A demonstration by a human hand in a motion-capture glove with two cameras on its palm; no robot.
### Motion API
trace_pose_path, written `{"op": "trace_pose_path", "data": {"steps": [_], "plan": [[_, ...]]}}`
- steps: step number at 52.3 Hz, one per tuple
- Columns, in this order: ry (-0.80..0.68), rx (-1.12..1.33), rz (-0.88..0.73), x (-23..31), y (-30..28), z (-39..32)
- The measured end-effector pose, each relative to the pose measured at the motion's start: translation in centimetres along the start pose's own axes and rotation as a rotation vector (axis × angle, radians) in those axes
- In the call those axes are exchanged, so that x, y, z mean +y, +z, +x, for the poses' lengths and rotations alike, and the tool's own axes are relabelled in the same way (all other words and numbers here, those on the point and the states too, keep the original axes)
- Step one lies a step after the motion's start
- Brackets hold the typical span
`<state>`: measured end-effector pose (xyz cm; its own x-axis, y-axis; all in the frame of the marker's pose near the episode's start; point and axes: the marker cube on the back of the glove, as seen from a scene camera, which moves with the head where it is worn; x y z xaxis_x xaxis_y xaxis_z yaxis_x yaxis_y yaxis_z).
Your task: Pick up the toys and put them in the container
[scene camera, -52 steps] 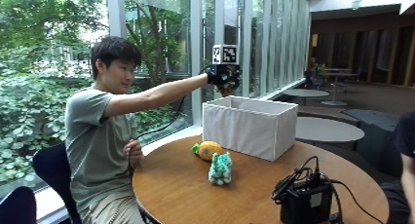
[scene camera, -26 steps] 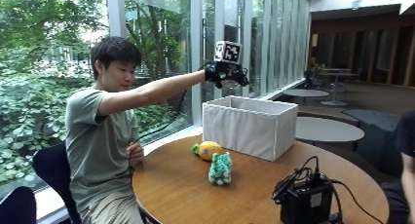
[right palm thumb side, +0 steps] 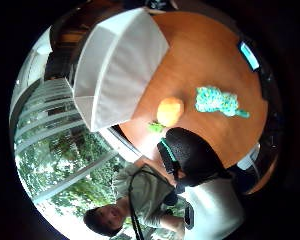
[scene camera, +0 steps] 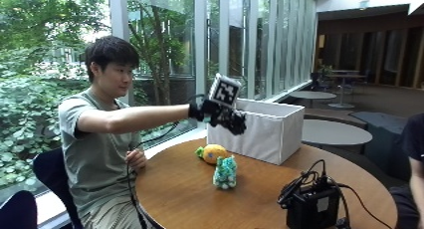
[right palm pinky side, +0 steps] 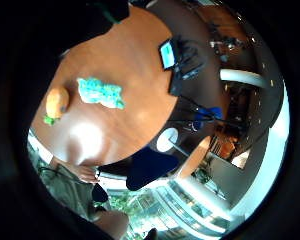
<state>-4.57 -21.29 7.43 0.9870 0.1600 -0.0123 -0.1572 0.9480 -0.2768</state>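
Two toys lie on the round wooden table [scene camera: 185, 199]: an orange plush fruit with a green leaf [scene camera: 213, 153] and a teal plush animal [scene camera: 225, 172] just in front of it. The white fabric container [scene camera: 265, 132] stands behind them, open at the top. My gloved right hand [scene camera: 222, 117] hangs in the air above the toys, in front of the container's left corner, fingers drooping and holding nothing. The palm views look down on the orange toy [right palm thumb side: 170, 111] [right palm pinky side: 56, 102], the teal toy [right palm thumb side: 217, 101] [right palm pinky side: 100, 92] and the container [right palm thumb side: 117, 65].
A black device with cables [scene camera: 311, 204] sits at the table's near right edge. The person's bare left hand [scene camera: 136, 160] rests at the table's left rim. Glass windows run behind the container.
My right hand has dropped from above the container's rim to a lower spot in front of its left corner, over the toys. The toys and the container have not moved.
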Motion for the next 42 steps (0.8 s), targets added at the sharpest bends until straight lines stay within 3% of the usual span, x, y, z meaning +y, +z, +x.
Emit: {"op": "trace_pose_path", "data": {"steps": [3, 9, 14, 23, 28, 34, 42], "plan": [[0.111, -0.025, -0.016, -1.1, 2.3, 0.3], [-0.200, 0.155, -0.110, -1.4, 10.3, -0.5], [-0.228, 0.132, -0.185, -2.8, 17.2, -0.7], [-0.187, 0.151, -0.033, -4.7, 19.5, 0.1], [-0.042, 0.182, 0.048, -6.3, 19.0, 2.8], [-0.087, -0.021, 0.012, -6.5, 18.9, 2.0], [-0.199, -0.082, -0.043, -6.1, 19.5, -1.3]]}}
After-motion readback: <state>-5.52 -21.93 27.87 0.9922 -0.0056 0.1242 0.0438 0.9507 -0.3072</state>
